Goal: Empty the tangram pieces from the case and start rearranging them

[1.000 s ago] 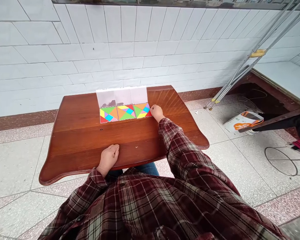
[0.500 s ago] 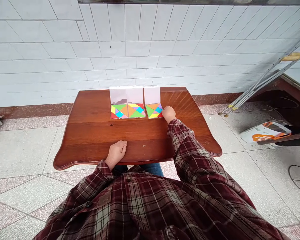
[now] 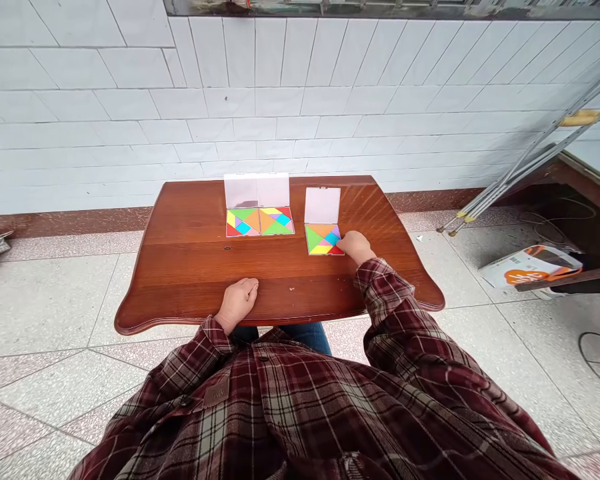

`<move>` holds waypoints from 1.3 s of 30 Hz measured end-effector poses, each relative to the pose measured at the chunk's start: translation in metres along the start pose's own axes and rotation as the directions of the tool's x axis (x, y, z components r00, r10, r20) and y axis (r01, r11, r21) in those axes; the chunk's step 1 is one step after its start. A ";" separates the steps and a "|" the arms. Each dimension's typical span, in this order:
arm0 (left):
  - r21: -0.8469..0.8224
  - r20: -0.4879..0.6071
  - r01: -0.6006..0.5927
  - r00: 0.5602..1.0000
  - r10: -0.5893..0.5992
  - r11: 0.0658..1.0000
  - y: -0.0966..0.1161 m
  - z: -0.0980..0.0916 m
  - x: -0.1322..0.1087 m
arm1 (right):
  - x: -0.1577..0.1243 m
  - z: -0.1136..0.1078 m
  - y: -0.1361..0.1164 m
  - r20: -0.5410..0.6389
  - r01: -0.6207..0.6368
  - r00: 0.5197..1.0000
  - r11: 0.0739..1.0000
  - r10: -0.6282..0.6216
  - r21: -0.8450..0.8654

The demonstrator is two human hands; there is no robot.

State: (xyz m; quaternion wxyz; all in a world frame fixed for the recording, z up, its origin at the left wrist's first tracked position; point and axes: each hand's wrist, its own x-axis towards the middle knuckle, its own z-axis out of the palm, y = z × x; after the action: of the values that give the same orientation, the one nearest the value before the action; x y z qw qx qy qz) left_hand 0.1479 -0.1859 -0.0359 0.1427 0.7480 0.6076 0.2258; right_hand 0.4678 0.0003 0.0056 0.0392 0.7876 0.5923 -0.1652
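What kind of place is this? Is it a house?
Probably a room or porch at someone's home, though I can't be sure: a white tiled wall, a speckled stone floor, and a wooden table with colourful puzzle trays.

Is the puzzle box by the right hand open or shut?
Open: the puzzle box has its pale lid swung back behind it, leaving the coloured pieces uncovered beside the right hand.
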 end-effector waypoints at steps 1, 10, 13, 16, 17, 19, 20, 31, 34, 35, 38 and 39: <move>-0.016 -0.005 0.001 1.000 -0.001 1.000 -0.001 0.001 0.000 | -0.008 0.002 0.003 0.008 0.010 1.000 1.000 -0.010 -0.011; -0.325 -0.165 0.146 0.964 -0.209 0.934 -0.008 -0.002 0.013 | -0.096 0.028 -0.029 0.104 0.210 0.973 0.977 -0.205 -0.037; -0.371 -0.140 0.233 0.943 -0.302 0.899 -0.010 -0.004 0.025 | -0.120 0.040 -0.055 0.106 0.292 0.952 0.956 -0.289 -0.019; -0.419 -0.094 0.324 0.914 -0.396 0.848 -0.013 -0.006 0.039 | -0.141 0.048 -0.077 0.109 0.357 0.929 0.934 -0.354 -0.008; -0.438 -0.079 0.341 0.907 -0.414 0.832 -0.015 -0.006 0.042 | -0.147 0.049 -0.083 0.112 0.372 0.923 0.928 -0.369 -0.009; -0.485 -0.049 0.359 0.899 -0.435 0.797 -0.020 -0.008 0.049 | -0.157 0.050 -0.091 0.126 0.390 0.914 0.920 -0.386 -0.016; -0.511 -0.035 0.374 0.891 -0.454 0.774 -0.022 -0.009 0.051 | -0.161 0.050 -0.093 0.138 0.397 0.910 0.918 -0.390 -0.019; -0.496 -0.012 0.398 0.885 -0.465 0.772 -0.029 -0.014 0.059 | -0.168 0.046 -0.088 0.064 0.513 0.854 0.856 -0.517 0.068; -0.413 -0.093 0.352 0.901 -0.424 0.840 -0.024 -0.009 0.054 | -0.177 0.049 -0.093 0.068 0.560 0.822 0.824 -0.565 0.082; -0.378 -0.124 0.330 0.908 -0.401 0.865 -0.023 -0.008 0.051 | -0.180 0.051 -0.095 0.085 0.556 0.824 0.828 -0.561 0.069; -0.303 -0.193 0.289 0.914 -0.356 0.908 -0.018 -0.007 0.047 | -0.188 0.058 -0.099 0.102 0.515 0.852 0.857 -0.513 0.015; -0.293 -0.204 0.282 0.915 -0.348 0.913 -0.017 -0.008 0.046 | -0.190 0.060 -0.100 0.099 0.501 0.861 0.866 -0.499 0.004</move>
State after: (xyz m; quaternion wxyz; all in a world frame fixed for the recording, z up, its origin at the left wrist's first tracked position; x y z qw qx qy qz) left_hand 0.1371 -0.1380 -0.0302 0.1951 0.5795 0.6995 0.3698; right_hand 0.3139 -0.1601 0.0209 0.0324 0.5978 0.7753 -0.2014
